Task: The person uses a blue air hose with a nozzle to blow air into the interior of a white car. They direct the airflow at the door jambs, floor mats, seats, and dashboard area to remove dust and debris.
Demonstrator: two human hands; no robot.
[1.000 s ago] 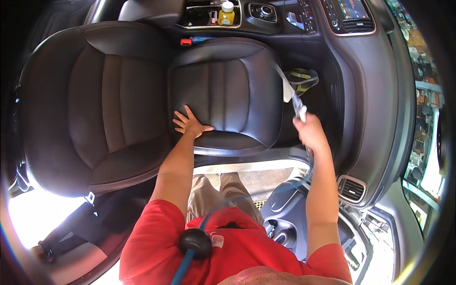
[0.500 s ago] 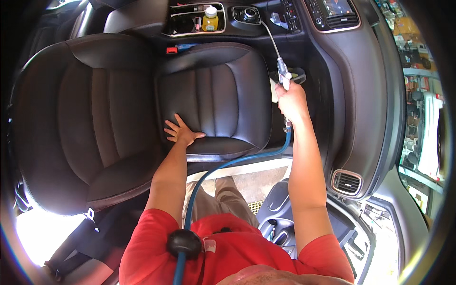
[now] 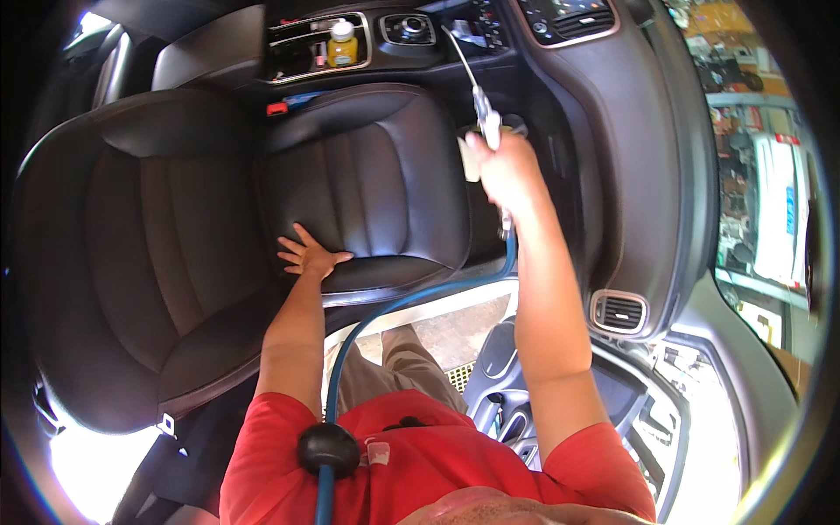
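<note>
My left hand (image 3: 311,256) lies flat with spread fingers on the black leather seat cushion (image 3: 354,188), near its outer edge. My right hand (image 3: 509,173) is wrapped round an air blow gun (image 3: 486,114) with a long thin metal nozzle. Past the seat's front edge, the gun's nozzle points up toward the centre console (image 3: 376,61), its tip near the round knob (image 3: 414,28). A blue air hose (image 3: 411,296) runs from the gun's lower end across my body. Beside my right hand shows a pale flat piece (image 3: 470,160); whether I hold it, I cannot tell.
A bottle with yellow liquid (image 3: 343,45) stands in the console tray. The dashboard (image 3: 634,192) curves along the right, with an air vent (image 3: 620,312). A black ball (image 3: 328,449) sits on the hose. The open door (image 3: 499,367) is close below my right arm.
The whole view has shifted, so the car interior sits further left. The blow gun's nozzle tip has moved slightly right of the knob. My left hand stays on the seat.
</note>
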